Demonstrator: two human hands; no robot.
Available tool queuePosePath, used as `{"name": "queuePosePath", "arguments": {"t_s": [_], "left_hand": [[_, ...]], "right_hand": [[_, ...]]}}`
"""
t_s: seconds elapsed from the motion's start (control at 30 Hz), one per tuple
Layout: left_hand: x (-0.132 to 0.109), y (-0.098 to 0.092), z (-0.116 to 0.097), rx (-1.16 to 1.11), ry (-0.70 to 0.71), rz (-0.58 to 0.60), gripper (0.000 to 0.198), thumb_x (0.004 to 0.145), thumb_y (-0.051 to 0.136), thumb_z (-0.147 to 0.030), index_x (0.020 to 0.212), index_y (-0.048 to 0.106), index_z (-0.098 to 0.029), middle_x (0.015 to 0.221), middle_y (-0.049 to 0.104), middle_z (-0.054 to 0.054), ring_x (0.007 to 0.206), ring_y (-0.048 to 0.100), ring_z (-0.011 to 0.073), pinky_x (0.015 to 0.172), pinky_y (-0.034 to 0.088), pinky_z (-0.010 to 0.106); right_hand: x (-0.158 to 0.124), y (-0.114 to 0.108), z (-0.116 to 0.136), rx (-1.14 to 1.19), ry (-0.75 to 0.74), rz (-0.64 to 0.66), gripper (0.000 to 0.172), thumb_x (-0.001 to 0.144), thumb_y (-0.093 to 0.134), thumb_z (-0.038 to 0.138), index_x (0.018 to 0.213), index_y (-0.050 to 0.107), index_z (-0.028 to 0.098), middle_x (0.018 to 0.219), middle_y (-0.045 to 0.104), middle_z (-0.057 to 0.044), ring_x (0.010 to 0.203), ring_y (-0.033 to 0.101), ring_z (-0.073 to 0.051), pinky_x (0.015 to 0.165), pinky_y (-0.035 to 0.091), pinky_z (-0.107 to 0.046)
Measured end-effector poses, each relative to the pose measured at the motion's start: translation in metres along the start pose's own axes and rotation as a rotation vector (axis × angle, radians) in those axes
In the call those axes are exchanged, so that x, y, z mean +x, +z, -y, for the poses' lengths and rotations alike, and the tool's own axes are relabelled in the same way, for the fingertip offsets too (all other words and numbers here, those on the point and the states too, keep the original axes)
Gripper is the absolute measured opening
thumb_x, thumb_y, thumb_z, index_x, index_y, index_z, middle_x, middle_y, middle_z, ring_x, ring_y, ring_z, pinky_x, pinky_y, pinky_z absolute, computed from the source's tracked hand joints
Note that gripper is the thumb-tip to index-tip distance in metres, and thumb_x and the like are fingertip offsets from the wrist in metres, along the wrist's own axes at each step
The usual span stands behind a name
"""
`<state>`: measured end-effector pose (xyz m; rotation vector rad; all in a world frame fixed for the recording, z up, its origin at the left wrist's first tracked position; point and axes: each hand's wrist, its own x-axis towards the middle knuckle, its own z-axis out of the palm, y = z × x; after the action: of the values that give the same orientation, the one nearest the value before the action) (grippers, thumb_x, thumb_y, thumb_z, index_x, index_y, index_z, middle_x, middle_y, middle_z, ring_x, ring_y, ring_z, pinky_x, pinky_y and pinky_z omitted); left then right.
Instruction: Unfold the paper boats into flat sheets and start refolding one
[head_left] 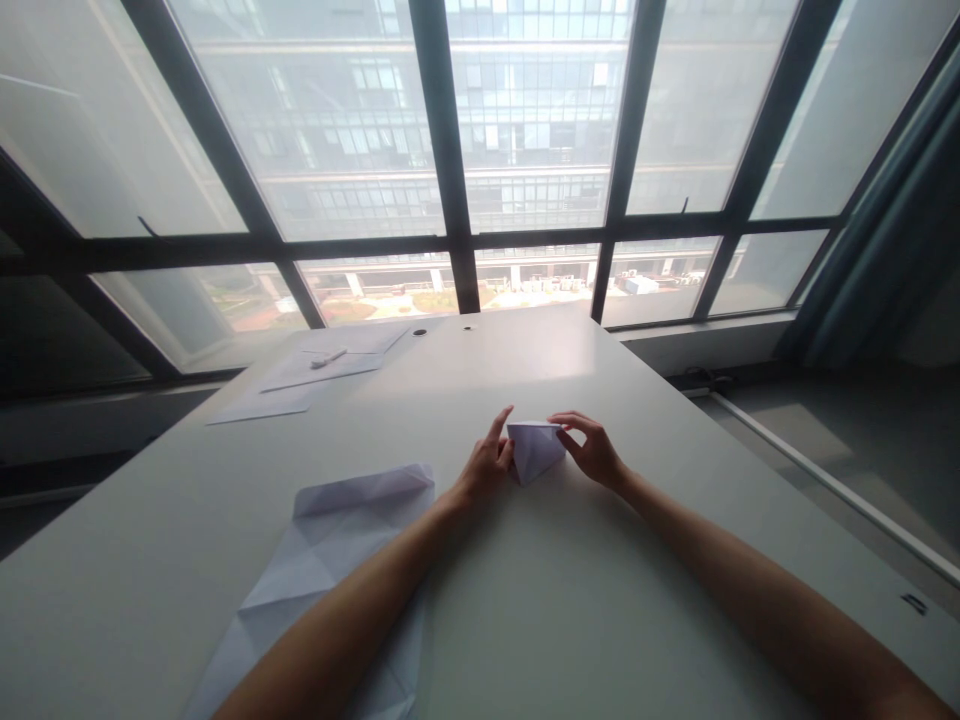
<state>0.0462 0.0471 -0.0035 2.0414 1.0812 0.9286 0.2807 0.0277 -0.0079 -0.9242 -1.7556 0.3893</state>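
A small folded piece of white paper stands on the table between my two hands, its flat upper edge toward the window and its lower end narrowing to a point. My left hand pinches its left edge, with the index finger raised away from it. On the other side, my right hand grips the upper right corner between thumb and fingers. Under and beside my left forearm lies a larger creased sheet of paper, its far edge bent up.
Flat white sheets lie at the table's far left, with a white pen-like object on top. Cable holes are near the far edge of the white table. Beyond stand large windows; a dark curtain hangs at right.
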Motion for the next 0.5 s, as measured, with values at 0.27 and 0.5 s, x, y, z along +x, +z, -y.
{"name": "queuePosePath", "arguments": {"t_s": [0.27, 0.5], "left_hand": [[-0.003, -0.008, -0.002, 0.527, -0.001, -0.132, 0.026, 0.092, 0.054, -0.03, 0.101, 0.078, -0.026, 0.113, 0.062, 0.008, 0.105, 0.059, 0.0281, 0.099, 0.046, 0.047], [0.0, -0.003, 0.008, 0.516, 0.255, 0.066, 0.037, 0.098, 0.05, -0.025, 0.133, 0.062, -0.017, 0.146, 0.053, 0.011, 0.139, 0.045, 0.026, 0.118, 0.034, 0.042]], "right_hand": [[-0.007, 0.0, 0.006, -0.186, -0.197, 0.378, 0.033, 0.086, 0.067, 0.014, 0.116, 0.072, 0.026, 0.115, 0.072, -0.008, 0.109, 0.064, -0.025, 0.096, 0.052, -0.042], [-0.007, 0.0, 0.005, -0.168, -0.19, 0.453, 0.019, 0.093, 0.065, 0.024, 0.107, 0.076, 0.029, 0.112, 0.075, -0.006, 0.106, 0.067, -0.022, 0.097, 0.052, -0.04]]}}
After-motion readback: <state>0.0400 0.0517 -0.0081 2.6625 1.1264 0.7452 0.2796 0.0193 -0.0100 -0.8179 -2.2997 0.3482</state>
